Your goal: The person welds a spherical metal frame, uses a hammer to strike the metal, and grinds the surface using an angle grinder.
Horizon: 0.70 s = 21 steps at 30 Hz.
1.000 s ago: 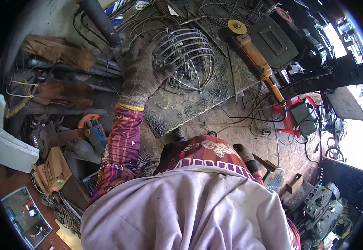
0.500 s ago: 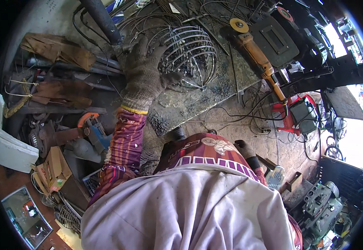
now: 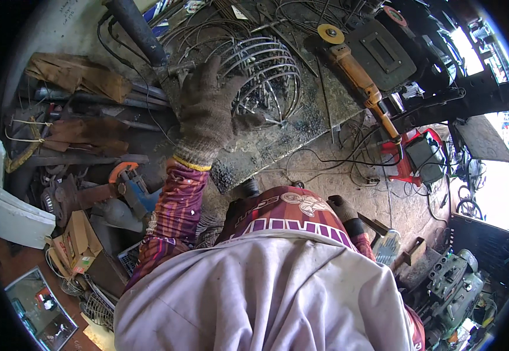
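My left hand (image 3: 207, 114), in a grey-brown knitted glove with a yellow cuff edge, lies palm down over the left side of a round cage of bent metal rods (image 3: 266, 76). Its fingers are spread, and the thumb reaches toward the cage's near side. I see nothing in its grasp, and whether it touches the rods is unclear. The cage rests on a worn metal worktable (image 3: 248, 158) strewn with dark grit. My right hand (image 3: 343, 209), in a dark glove, hangs low beside my body at the right; its fingers are mostly hidden.
An orange angle grinder (image 3: 357, 76) with a yellow disc lies right of the cage, by a dark welding mask (image 3: 383, 55). Cables run over the floor near a red-and-grey machine (image 3: 421, 155). A blue-and-orange cut-off tool (image 3: 134, 187) stands left. Metal rods clutter the table's far side.
My left hand has drawn slightly toward me and right, its fingers pulling back from the cage's far left side. The whole view has shifted a little. My right hand stays low.
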Each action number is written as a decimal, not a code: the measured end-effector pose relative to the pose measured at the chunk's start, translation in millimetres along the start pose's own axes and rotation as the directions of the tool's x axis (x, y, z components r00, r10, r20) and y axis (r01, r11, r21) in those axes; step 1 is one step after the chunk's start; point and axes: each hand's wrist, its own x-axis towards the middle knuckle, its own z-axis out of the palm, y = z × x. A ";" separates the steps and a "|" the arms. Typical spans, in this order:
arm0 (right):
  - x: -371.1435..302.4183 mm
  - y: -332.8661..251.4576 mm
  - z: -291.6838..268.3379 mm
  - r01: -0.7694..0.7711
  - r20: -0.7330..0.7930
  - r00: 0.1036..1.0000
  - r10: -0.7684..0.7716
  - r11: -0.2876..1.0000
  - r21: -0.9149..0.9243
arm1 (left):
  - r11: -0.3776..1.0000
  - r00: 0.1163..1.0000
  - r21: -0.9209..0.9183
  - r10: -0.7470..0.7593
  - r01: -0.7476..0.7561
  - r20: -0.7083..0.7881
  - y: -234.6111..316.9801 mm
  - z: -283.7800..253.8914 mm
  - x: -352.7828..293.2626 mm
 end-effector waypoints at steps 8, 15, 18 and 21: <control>0.1 -8.3 -1.8 -0.014 0.000 1.000 0.014 0.999 -0.033 | 0.997 0.999 -0.080 0.013 -0.017 -0.048 8.7 0.6 -3.3; 4.7 -10.9 0.0 -0.041 0.008 0.999 0.041 0.999 -0.020 | 0.998 0.986 -0.030 -0.050 0.055 0.159 10.1 5.1 -9.1; 9.9 -8.2 3.4 0.004 -0.003 1.000 -0.004 1.000 -0.028 | 0.998 0.989 -0.046 -0.047 0.054 0.142 5.0 7.7 -11.1; 9.1 -10.5 7.3 -0.009 -0.019 1.000 0.009 1.000 -0.002 | 0.996 0.998 -0.086 -0.010 0.015 0.062 5.4 7.1 -7.6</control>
